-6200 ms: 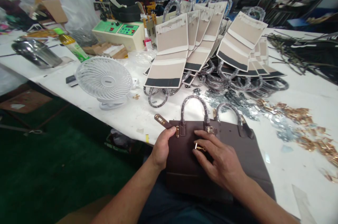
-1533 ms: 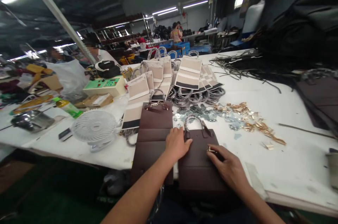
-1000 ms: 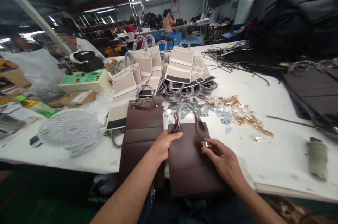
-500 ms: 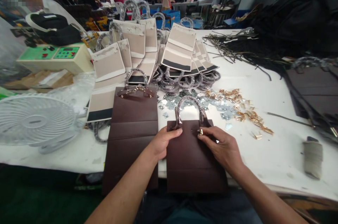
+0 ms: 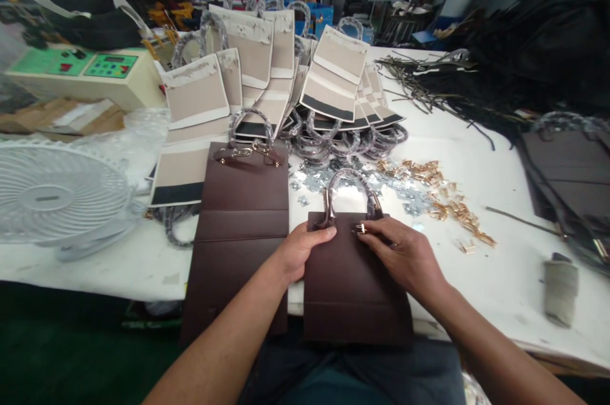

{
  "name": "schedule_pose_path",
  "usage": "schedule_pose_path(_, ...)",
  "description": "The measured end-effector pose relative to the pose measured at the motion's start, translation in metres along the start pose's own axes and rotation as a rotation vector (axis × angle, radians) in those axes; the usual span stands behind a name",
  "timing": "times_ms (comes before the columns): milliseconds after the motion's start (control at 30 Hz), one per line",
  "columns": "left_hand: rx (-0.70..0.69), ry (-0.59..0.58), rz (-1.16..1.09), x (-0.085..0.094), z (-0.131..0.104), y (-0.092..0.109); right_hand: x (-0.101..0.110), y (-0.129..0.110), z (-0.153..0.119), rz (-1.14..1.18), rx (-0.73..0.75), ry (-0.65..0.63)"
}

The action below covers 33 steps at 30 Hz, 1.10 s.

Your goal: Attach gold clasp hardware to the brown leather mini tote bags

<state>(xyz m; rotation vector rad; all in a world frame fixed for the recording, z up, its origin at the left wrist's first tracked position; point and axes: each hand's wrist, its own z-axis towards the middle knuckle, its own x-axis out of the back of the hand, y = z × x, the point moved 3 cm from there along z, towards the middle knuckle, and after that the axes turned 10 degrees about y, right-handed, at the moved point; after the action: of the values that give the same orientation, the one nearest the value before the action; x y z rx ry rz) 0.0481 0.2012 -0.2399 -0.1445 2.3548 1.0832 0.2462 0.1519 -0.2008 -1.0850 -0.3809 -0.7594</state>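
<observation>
A dark brown bag panel (image 5: 355, 284) with a plastic-wrapped handle (image 5: 351, 177) lies at the table's front edge, its lower end over my lap. My left hand (image 5: 299, 252) grips its left edge, thumb flat on top near the handle's base. Between thumb and fingertips, my right hand (image 5: 403, 249) pinches a small gold clasp (image 5: 361, 228), its prongs pointing left, close above the panel's upper part. Whether the prongs touch the leather I cannot tell. Another brown panel (image 5: 243, 201) with handle and gold fittings lies just to the left.
Beige-lined bag panels (image 5: 257, 55) are piled behind. Metal plates (image 5: 309, 177) and loose gold clasps (image 5: 448, 208) are scattered at centre right. A white fan (image 5: 52, 195) and a green-topped machine (image 5: 95, 71) stand left; a grey wrapped object (image 5: 561, 290) and black straps (image 5: 429, 84) are right.
The camera view has tilted down slightly and shifted. My right hand has turned the gold clasp so its prongs show more clearly. My left hand keeps its hold on the panel.
</observation>
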Motion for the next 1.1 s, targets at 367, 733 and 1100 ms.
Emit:
schedule_pose_path(367, -0.007, -0.016, -0.021, 0.003, 0.0, -0.002, 0.002, -0.007, 0.012, -0.132, 0.14, -0.209)
schedule_pose_path(733, -0.027, 0.027, -0.017, 0.004, 0.0, -0.004, -0.01, -0.005, 0.022, -0.276, 0.179, -0.384)
schedule_pose_path(1100, -0.013, 0.032, 0.002, 0.004, 0.0, -0.005, -0.007, -0.004, 0.03, -0.318, 0.284, -0.512)
